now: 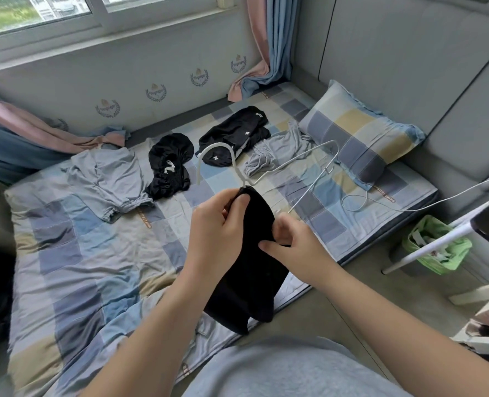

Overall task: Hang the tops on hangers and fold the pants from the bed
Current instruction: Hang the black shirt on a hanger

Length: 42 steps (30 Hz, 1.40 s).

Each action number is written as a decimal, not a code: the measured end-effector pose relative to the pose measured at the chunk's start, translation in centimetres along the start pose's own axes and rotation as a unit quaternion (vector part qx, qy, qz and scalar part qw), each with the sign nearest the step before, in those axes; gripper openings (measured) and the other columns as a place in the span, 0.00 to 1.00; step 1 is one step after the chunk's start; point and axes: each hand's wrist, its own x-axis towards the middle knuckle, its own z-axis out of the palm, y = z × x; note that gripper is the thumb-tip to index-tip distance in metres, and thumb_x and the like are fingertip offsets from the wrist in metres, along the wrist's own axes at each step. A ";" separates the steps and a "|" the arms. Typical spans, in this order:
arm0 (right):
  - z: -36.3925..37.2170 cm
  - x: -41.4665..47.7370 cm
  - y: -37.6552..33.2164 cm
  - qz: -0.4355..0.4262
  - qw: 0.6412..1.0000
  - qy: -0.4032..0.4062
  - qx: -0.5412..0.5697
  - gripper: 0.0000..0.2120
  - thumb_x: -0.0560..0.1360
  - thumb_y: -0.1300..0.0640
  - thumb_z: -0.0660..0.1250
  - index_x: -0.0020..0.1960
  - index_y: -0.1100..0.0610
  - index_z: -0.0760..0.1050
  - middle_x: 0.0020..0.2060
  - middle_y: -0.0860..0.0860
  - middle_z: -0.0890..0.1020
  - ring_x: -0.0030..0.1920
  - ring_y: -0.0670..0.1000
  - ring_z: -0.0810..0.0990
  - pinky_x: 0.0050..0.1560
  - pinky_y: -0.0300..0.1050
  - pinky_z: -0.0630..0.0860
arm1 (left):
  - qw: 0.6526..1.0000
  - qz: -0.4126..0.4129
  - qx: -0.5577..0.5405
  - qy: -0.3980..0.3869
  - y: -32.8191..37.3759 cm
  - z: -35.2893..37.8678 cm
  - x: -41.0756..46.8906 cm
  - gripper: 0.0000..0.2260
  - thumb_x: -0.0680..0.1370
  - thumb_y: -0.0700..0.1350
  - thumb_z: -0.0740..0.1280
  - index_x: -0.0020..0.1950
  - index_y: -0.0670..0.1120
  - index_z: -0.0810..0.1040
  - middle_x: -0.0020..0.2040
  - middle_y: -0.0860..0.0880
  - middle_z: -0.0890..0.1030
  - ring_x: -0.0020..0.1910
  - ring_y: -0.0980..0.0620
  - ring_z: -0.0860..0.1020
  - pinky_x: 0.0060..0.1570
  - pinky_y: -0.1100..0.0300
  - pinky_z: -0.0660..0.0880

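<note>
A black top [251,270] hangs in the air over the bed's near edge, draped on a white wire hanger [217,156] whose hook sticks up above it. My left hand [217,233] pinches the top's collar just under the hook. My right hand [292,247] grips the black cloth lower on the right side. Farther back on the checked bed [94,253] lie light blue pants [108,179], a black garment with a white drawstring [170,164], a black garment with white crosses [234,136] and a crumpled grey-blue garment [277,150].
A checked pillow [360,133] lies at the bed's right end, with a white cable [380,207] trailing off it. A bin with a green liner [435,247] and a white rack leg [426,247] stand on the floor at right. Curtains hang at both back corners.
</note>
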 end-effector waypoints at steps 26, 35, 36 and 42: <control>-10.2 1.0 8.0 -0.007 0.919 0.012 -0.393 0.06 0.82 0.54 0.64 0.55 0.50 0.79 0.48 0.38 0.76 0.61 0.45 0.74 0.74 0.51 0.48 | 0.983 -0.018 0.060 -0.172 -4.5 -7.6 -0.1 0.13 0.79 0.53 0.68 0.41 0.46 0.80 0.29 0.45 0.67 0.29 0.54 0.65 0.30 0.57 0.62; -8.9 1.1 -0.6 -0.097 0.960 -0.004 -0.264 0.07 0.79 0.67 0.66 0.53 0.62 0.81 0.50 0.53 0.83 0.54 0.52 0.80 0.58 0.44 0.74 | 0.958 -0.048 0.159 -0.235 -4.6 -5.2 -1.3 0.14 0.82 0.48 0.66 0.36 0.53 0.79 0.25 0.54 0.70 0.24 0.57 0.66 0.28 0.65 0.63; -8.4 1.0 -1.9 -0.121 0.962 -0.011 -0.245 0.06 0.79 0.67 0.66 0.52 0.62 0.81 0.50 0.53 0.83 0.55 0.51 0.80 0.59 0.45 0.74 | 0.955 -0.047 0.162 -0.243 -4.4 -4.6 -1.4 0.13 0.82 0.48 0.65 0.38 0.48 0.80 0.25 0.52 0.69 0.24 0.57 0.64 0.27 0.65 0.62; -3.6 -0.5 -5.7 -0.175 0.978 -0.064 -0.090 0.04 0.77 0.64 0.69 0.44 0.58 0.77 0.51 0.47 0.80 0.59 0.49 0.79 0.65 0.49 0.72 | 0.961 0.068 0.156 -0.216 -1.3 -2.7 -1.2 0.08 0.81 0.46 0.67 0.46 0.45 0.82 0.35 0.49 0.80 0.37 0.51 0.75 0.38 0.64 0.69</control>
